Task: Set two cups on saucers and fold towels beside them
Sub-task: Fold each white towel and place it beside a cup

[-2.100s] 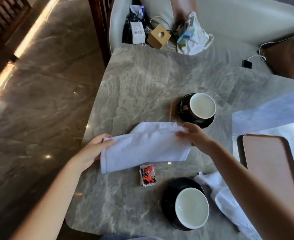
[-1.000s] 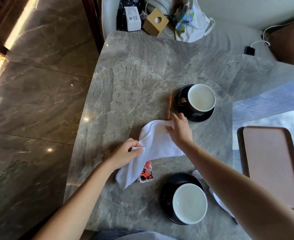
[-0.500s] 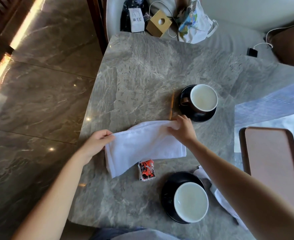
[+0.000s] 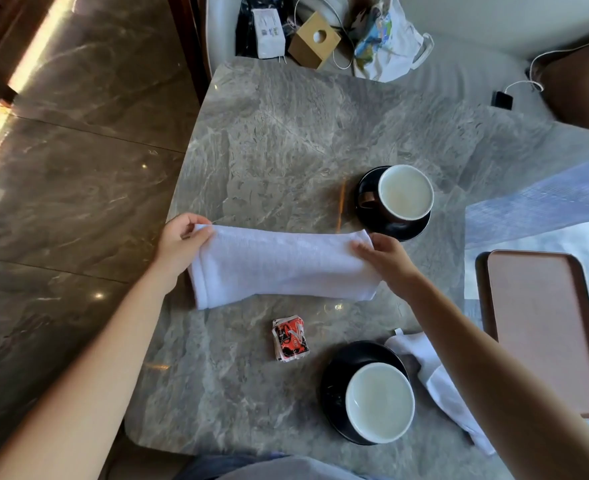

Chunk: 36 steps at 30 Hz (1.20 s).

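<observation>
A white towel (image 4: 282,268) lies folded into a long strip across the grey marble table (image 4: 286,140). My left hand (image 4: 178,244) pinches its left end and my right hand (image 4: 383,258) grips its right end. Just beyond the right end, a white-lined cup (image 4: 405,194) stands on a black saucer (image 4: 395,226). Nearer me, a second cup (image 4: 379,401) rests on another black saucer (image 4: 334,382). A second white towel (image 4: 435,375) lies crumpled to the right of that saucer, partly hidden under my right forearm.
A small red and white packet (image 4: 289,337) lies between the towel and the near saucer. A pink tray (image 4: 542,327) sits at the table's right. A tissue box (image 4: 314,41), bags and cables rest on the seat beyond the far edge.
The towel has been pulled out flat into a longer, straighter strip. My left hand moved left and away from me with its end; my right hand holds the other end.
</observation>
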### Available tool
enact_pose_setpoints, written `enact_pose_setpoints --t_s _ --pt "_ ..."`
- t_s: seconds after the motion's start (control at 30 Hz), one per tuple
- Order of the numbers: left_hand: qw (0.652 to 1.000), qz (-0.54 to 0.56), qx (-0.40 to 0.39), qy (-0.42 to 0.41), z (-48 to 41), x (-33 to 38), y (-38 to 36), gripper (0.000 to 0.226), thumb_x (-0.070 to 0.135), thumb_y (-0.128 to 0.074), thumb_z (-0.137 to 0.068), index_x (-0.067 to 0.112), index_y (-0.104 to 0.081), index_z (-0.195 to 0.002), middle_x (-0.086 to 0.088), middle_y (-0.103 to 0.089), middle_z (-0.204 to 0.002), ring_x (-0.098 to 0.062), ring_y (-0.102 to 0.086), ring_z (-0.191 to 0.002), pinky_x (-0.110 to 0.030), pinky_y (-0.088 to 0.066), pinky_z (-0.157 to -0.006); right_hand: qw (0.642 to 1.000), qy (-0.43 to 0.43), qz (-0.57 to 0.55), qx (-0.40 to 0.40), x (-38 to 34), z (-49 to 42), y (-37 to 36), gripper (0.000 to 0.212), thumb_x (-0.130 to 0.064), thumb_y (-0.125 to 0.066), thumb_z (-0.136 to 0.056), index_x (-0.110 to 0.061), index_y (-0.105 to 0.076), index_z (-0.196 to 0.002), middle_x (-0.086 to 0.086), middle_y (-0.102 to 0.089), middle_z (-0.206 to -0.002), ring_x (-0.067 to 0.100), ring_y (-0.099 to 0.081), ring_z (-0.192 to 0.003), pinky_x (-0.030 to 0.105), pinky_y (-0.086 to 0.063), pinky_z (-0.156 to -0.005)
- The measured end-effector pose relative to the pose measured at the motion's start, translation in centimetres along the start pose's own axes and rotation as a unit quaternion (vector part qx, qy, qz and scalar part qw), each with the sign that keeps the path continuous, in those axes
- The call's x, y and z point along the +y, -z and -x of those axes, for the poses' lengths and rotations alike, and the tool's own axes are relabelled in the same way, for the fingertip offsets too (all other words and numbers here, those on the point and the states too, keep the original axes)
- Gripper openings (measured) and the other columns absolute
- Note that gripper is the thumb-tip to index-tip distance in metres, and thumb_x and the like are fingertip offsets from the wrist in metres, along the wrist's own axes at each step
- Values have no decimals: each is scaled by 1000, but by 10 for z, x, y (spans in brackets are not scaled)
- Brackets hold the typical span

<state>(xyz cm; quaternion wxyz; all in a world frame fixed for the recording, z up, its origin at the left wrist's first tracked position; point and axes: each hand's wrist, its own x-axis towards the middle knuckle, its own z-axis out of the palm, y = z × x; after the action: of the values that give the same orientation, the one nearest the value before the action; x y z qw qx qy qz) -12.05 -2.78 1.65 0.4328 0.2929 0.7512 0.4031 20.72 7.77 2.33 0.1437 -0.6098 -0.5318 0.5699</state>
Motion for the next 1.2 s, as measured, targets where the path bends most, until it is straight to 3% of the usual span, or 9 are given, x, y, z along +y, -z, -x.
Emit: enact_pose_setpoints --t_s 0.23,0.43,0.57,0.7,0.77,0.87,0.97,1.07,1.2 --pt "996 12 36 74 -6 -8 -12 32 13 -63 -85 9 -51 -114 1 -56 -86 -15 -51 -88 -17 -38 -66 997 -29 -40 -57 11 9 0 24 -18 -65 -87 -1 -57 -103 5 -64 -88 19 -62 -78 29 -51 -65" --pt "989 22 -109 96 7 -4 -3 21 12 -56 -89 9 -61 -109 -6 -65 -98 -18 -59 -88 -25 -48 -66 979 -90 -76 -164 25 22 13 26 -16 -63 -87 -14 -63 -113 5 -71 -101 20 -68 -94 36 -58 -76" --pt "997 -50 -67 1 -1 -7 -3 12 6 -48 -91 -1 -56 -95 -11 -57 -86 -19 -51 -81 -32 -38 -71 996 -41 47 -70 20 18 11 22 -14 -63 -88 -13 -61 -109 10 -67 -100 21 -65 -87 33 -56 -67" --pt "988 -149 36 -29 -3 -16 -16 24 11 -52 -89 4 -51 -112 -13 -57 -102 -23 -53 -87 -36 -42 -80 992 -32 123 -25 19 15 4 24 -10 -62 -86 -7 -60 -110 16 -66 -104 32 -63 -95 48 -55 -80" --pt "959 -229 97 -139 9 -17 -22 28 13 -52 -85 13 -50 -114 -9 -57 -109 -24 -54 -93 -37 -42 -83 994 -44 100 -26 19 18 4 21 -12 -59 -88 -9 -59 -110 16 -65 -104 31 -63 -94 51 -56 -78" --pt "872 -375 -27 -313 43 -31 -42 43 25 -51 -82 22 -45 -125 -5 -51 -131 -21 -42 -121 -34 -30 -99 997 -52 44 -21 22 22 4 18 -11 -52 -92 -14 -58 -108 12 -64 -102 25 -62 -90 42 -57 -69" --pt "793 -534 -148 -254 58 -57 -50 66 52 -33 -91 33 -5 -147 8 4 -159 -13 6 -146 -44 1 -118 999 -26 38 24 23 24 10 15 -8 -50 -92 -14 -60 -102 6 -62 -93 18 -58 -82 26 -50 -62" --pt "782 -562 -145 -225 46 -65 -44 70 60 -21 -89 38 20 -141 10 27 -153 -13 27 -141 -50 15 -113 997 -25 73 32 25 25 17 15 -7 -51 -92 -4 -59 -103 12 -60 -92 22 -55 -83 36 -47 -70" --pt "808 -516 -152 -239 44 -54 -44 74 52 -36 -90 30 3 -148 7 15 -158 -13 18 -144 -49 9 -116 999 -32 3 32 22 29 10 15 -11 -51 -94 -10 -59 -106 19 -57 -98 24 -55 -86 42 -48 -70"
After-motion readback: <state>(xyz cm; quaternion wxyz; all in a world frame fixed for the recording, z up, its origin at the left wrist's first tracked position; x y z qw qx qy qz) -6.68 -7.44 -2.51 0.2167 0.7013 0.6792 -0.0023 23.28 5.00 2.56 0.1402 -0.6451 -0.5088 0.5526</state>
